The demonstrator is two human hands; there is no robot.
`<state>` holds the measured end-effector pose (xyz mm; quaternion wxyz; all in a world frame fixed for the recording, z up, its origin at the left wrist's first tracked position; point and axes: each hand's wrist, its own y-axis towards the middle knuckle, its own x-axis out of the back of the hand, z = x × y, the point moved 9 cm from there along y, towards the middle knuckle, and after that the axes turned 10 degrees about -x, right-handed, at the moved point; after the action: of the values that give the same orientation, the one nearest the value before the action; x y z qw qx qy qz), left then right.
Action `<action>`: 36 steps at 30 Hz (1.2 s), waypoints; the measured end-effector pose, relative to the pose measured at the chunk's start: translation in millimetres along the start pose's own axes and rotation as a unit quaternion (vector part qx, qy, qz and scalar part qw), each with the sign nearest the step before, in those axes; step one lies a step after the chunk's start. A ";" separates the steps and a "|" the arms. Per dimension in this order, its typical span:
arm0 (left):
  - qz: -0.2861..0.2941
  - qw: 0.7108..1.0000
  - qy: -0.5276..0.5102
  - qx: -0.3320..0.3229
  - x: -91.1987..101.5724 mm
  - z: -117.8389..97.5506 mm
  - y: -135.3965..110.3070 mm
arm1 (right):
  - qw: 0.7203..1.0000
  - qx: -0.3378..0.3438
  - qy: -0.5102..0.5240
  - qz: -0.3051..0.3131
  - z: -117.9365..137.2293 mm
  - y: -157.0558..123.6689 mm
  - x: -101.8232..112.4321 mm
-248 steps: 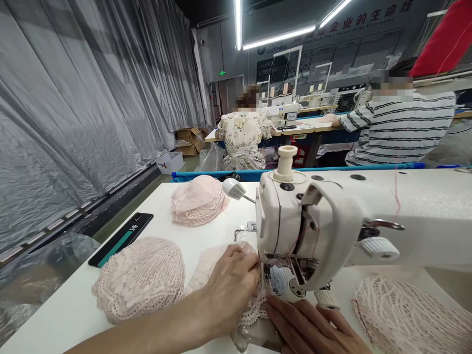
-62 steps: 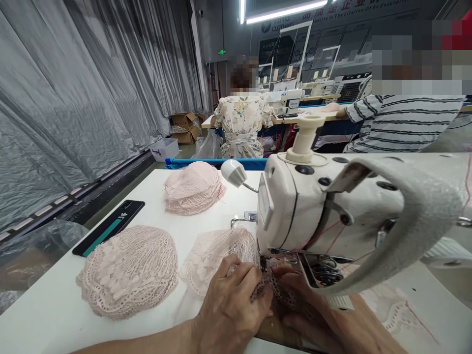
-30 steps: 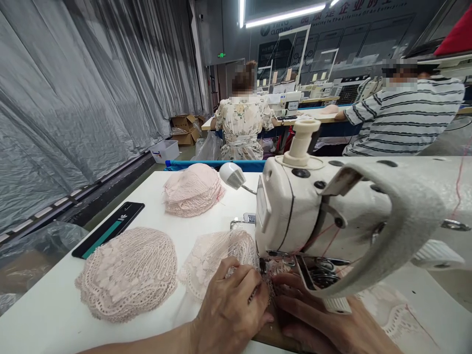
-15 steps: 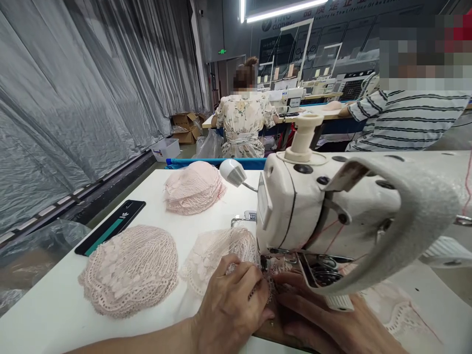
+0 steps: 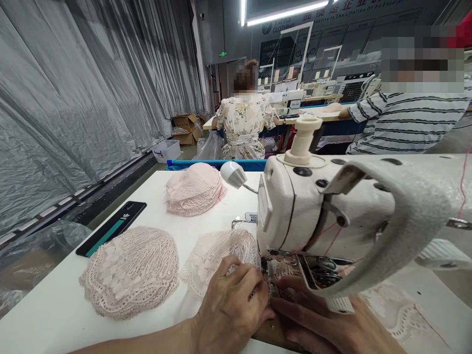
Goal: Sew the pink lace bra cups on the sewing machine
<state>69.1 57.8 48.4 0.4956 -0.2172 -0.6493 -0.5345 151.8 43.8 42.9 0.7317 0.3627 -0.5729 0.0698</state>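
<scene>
Under the needle of a white sewing machine (image 5: 283,211) lies a pale pink lace piece (image 5: 212,246), spread out to the left. My left hand (image 5: 236,300) grips its near edge beside the presser foot, fingers curled and closed. My right hand (image 5: 324,314) is on the other side of the needle, below the machine head, with its fingers closed on the lace edge; the head partly covers it. Pink thread runs down to the needle area. Another part of lace (image 5: 398,309) with a loose pink thread shows right of my right hand.
A stack of lace cups (image 5: 132,270) sits at the left, a second pink stack (image 5: 195,189) behind it. A dark phone (image 5: 114,226) lies at the table's left edge. A small lamp (image 5: 234,174) juts from the machine. Two people sit ahead at other machines.
The view has shifted very slightly. Both hands stay beside the needle, and the right fingers have shifted a little on the lace.
</scene>
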 end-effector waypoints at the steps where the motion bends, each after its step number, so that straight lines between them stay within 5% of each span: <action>1: 0.005 1.000 -0.002 0.001 -0.8 0.4 -0.3 | 1.000 0.010 -0.005 0.002 2.0 0.2 1.5; 9: 0.035 0.999 0.006 -0.003 -1.0 1.6 -1.1 | 0.997 0.047 -0.054 0.010 8.8 3.1 2.2; 29: -0.023 0.999 0.023 -0.019 1.2 -5.7 -1.0 | 0.998 0.046 -0.028 0.031 8.7 4.0 2.3; 36: -0.004 0.999 0.036 -0.017 -0.5 -6.6 -2.4 | 0.999 -0.045 -0.002 -0.017 -8.7 -8.0 -1.9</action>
<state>70.1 51.1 46.5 0.5128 -0.2034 -0.6223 -0.5553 162.2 43.9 37.0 0.7472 0.3392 -0.5707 0.0301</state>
